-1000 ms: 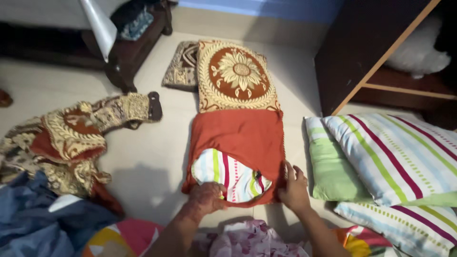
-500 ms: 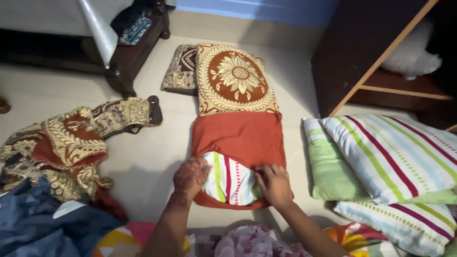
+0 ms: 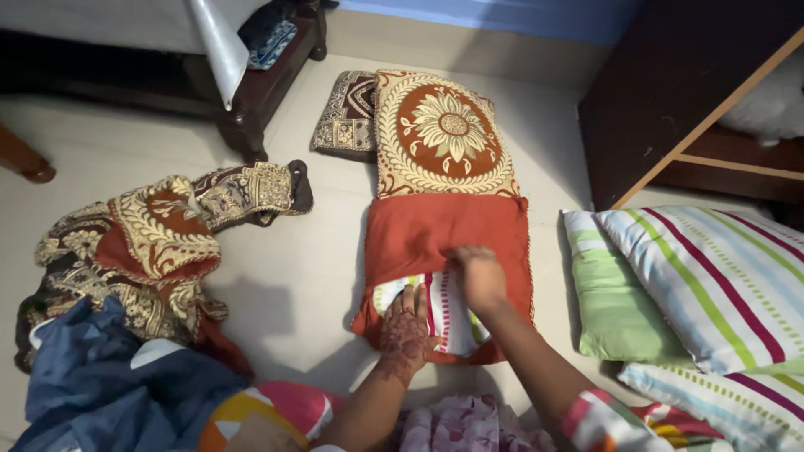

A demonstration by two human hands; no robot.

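A striped pillow (image 3: 448, 314) lies on the floor, partly inside a rust-orange cushion cover (image 3: 444, 230). My left hand (image 3: 405, 328) rests flat on the exposed striped end near the cover's opening. My right hand (image 3: 480, 278) grips the upper edge of the cover's opening over the pillow. Beyond the orange cover lies a cushion with a gold flower pattern (image 3: 444, 134).
A pile of patterned gold and red covers (image 3: 151, 243) lies at the left, with blue cloth (image 3: 109, 393) below it. Striped pillows (image 3: 712, 285) are stacked at the right. A dark wooden shelf (image 3: 670, 92) and a dark furniture leg (image 3: 251, 125) stand at the back.
My right hand has moved up from the pillow's lower right to the cover's opening edge. My left hand shifted from the left side onto the striped pillow. Less of the pillow shows.
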